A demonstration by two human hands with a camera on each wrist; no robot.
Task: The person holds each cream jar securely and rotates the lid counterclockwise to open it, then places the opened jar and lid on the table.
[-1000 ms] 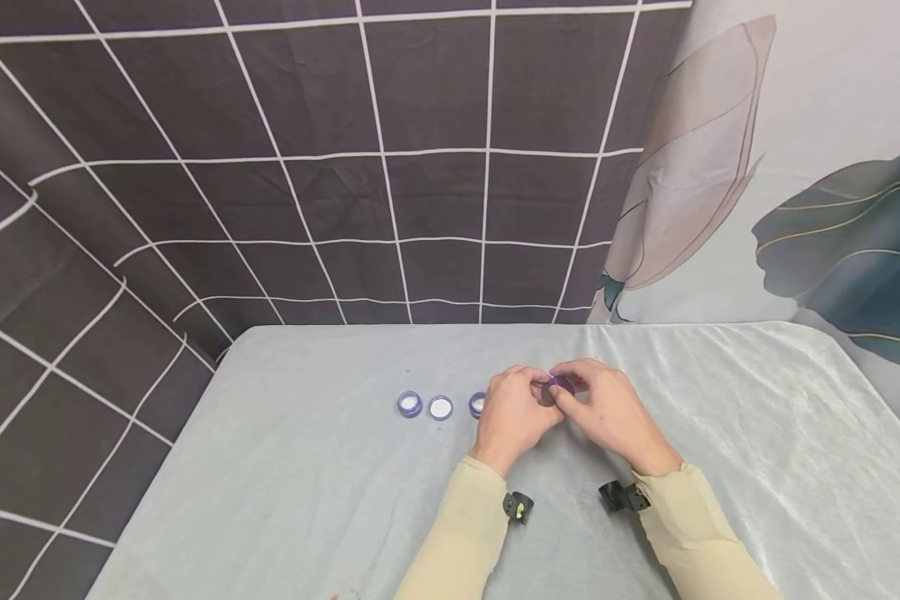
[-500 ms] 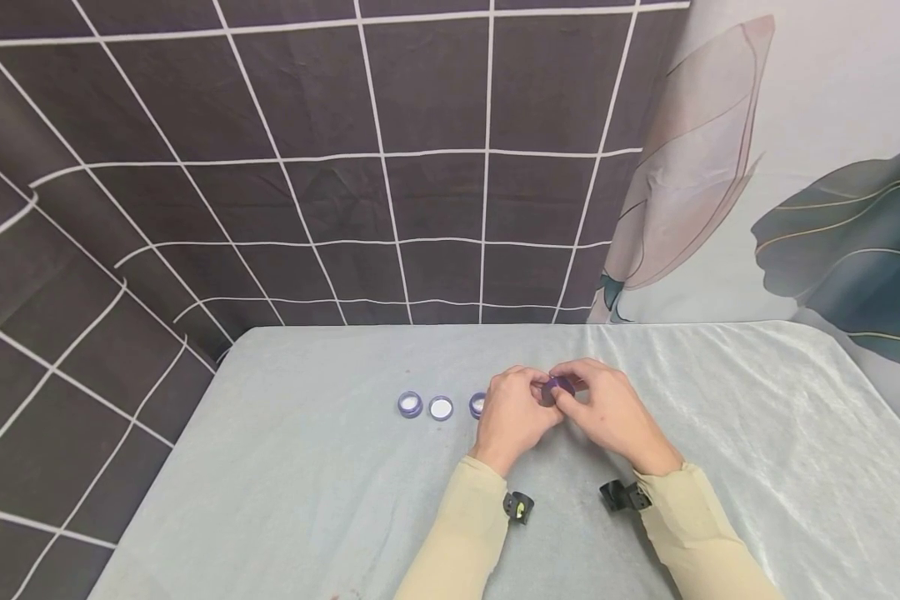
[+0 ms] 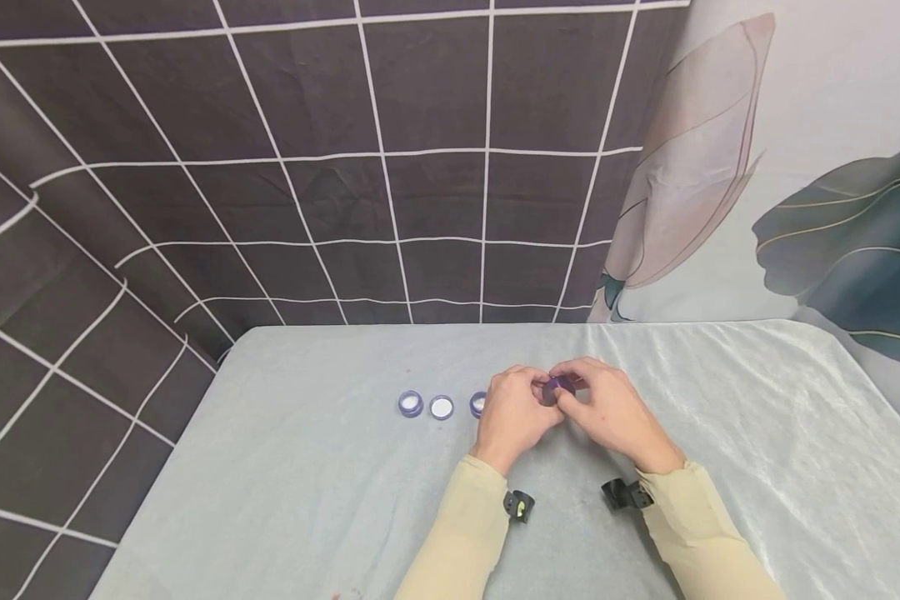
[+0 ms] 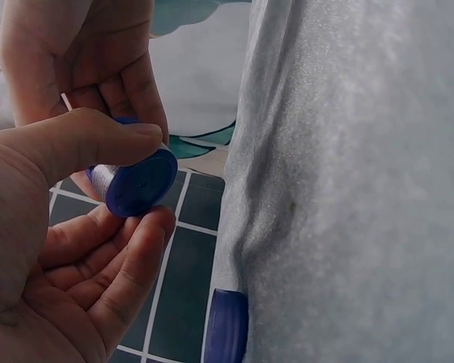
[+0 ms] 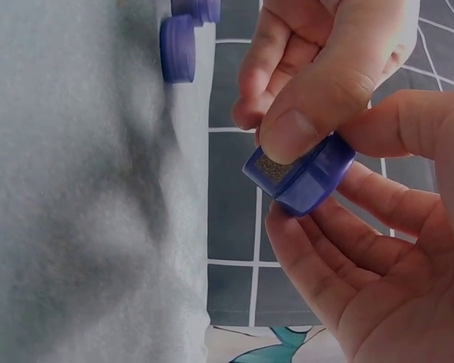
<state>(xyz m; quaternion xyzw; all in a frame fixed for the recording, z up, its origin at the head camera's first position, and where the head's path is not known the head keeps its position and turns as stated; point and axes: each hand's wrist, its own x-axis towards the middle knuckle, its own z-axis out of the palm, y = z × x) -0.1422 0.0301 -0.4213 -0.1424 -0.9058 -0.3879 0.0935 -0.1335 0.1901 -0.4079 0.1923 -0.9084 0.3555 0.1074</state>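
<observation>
Between both hands is a small purple round jar (image 3: 549,393) with a translucent, flat-sided rim. My left hand (image 3: 513,421) pinches one end of it; in the right wrist view the left thumb (image 5: 291,134) lies over a grainy brown patch on its side. My right hand (image 3: 613,413) grips the other end, the thicker purple part (image 5: 318,185), between thumb and fingers. The left wrist view shows the jar's flat purple round face (image 4: 142,183) under the left thumb. The jar is held tilted above the table; its contents are hidden.
On the pale cloth-covered table (image 3: 307,483), left of the hands, lie a purple round piece with a white centre (image 3: 410,404), a flatter white-centred purple disc (image 3: 441,407) and another purple piece (image 3: 477,405), partly hidden by the left hand. A dark gridded curtain (image 3: 435,200) hangs behind.
Almost nothing differs. Both hands keep the same hold on the jar in the same place, with only very slight shifts in the view.
</observation>
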